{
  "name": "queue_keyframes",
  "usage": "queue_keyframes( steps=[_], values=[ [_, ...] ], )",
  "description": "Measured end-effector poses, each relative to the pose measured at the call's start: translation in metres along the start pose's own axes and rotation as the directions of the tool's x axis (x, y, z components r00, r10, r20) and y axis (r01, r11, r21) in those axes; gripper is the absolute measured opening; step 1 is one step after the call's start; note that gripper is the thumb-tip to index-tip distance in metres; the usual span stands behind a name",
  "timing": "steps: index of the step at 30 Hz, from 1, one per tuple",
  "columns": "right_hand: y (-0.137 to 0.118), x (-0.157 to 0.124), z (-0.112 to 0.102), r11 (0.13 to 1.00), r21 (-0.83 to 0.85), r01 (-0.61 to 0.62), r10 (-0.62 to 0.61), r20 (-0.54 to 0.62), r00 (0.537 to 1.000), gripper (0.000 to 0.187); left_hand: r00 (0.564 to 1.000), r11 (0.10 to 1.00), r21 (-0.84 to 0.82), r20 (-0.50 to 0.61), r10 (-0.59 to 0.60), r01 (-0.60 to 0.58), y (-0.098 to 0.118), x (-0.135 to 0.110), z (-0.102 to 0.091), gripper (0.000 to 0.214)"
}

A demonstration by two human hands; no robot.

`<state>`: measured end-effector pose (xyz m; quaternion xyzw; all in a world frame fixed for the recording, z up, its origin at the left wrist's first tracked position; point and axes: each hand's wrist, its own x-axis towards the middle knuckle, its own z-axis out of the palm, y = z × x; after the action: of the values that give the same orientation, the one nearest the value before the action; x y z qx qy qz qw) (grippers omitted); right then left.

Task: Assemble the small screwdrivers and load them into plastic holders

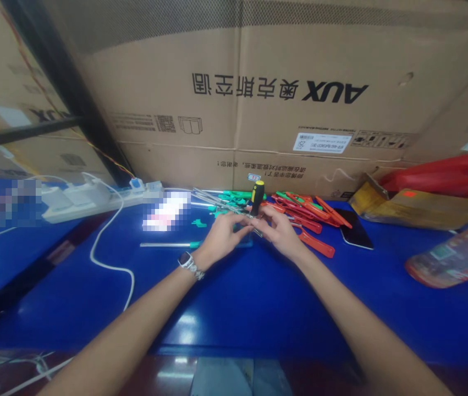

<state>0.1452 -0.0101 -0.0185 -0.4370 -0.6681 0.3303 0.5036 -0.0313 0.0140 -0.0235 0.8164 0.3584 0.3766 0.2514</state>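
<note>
My left hand (222, 235) and my right hand (278, 230) meet over the blue table, thumbs and fingers pinched together. A short piece of metal shows just below the fingertips, but what they grip is mostly hidden. Right behind the fingers a screwdriver (257, 197) with a black and yellow handle points upward; whether a hand touches it I cannot tell. Beyond my left hand are thin metal rods (213, 197) and green plastic parts (199, 223). To the right of my right hand, red plastic handles (318, 242) lie in a pile. A metal rod with a green end (165, 245) lies left of my left hand.
Large cardboard boxes (258, 121) wall off the back. A white power strip (89, 206) with a trailing cable (128, 272) is at left. A dark phone (356, 235), an open carton (407, 212) and an orange-red bottle (452, 256) are on the right.
</note>
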Motion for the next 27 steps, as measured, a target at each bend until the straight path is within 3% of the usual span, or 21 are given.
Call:
queue_keyframes(
  steps=[3,7,14,18,22,27],
  values=[
    [-0.005,0.001,-0.005,0.998,0.046,-0.044,0.041,0.056,0.998,0.039,0.998,0.999,0.020,0.054,0.026,-0.027,0.000,0.000,-0.001,0.014],
    [-0.008,0.003,-0.006,0.998,-0.022,0.051,-0.050,0.021,0.999,0.033,0.992,1.000,-0.014,0.126,0.021,-0.019,-0.001,0.000,-0.004,0.015],
    [-0.004,0.004,0.009,0.991,-0.105,0.087,-0.107,-0.195,0.975,0.036,0.993,0.991,-0.075,-0.033,-0.111,0.108,0.002,-0.002,0.003,0.018],
    [-0.003,0.003,0.015,0.992,-0.105,0.063,-0.085,-0.222,0.971,0.037,0.994,0.987,-0.124,-0.013,-0.108,0.106,0.005,-0.001,0.003,0.007],
    [-0.010,0.000,0.011,0.985,-0.152,0.085,-0.107,-0.143,0.984,0.026,0.997,0.996,-0.080,0.080,-0.020,0.027,0.007,-0.001,-0.003,0.013],
    [-0.023,0.000,-0.003,0.998,-0.021,0.058,-0.057,0.032,0.998,0.031,0.981,0.994,-0.108,0.190,0.037,-0.017,0.007,-0.001,-0.006,0.019]
  ],
)
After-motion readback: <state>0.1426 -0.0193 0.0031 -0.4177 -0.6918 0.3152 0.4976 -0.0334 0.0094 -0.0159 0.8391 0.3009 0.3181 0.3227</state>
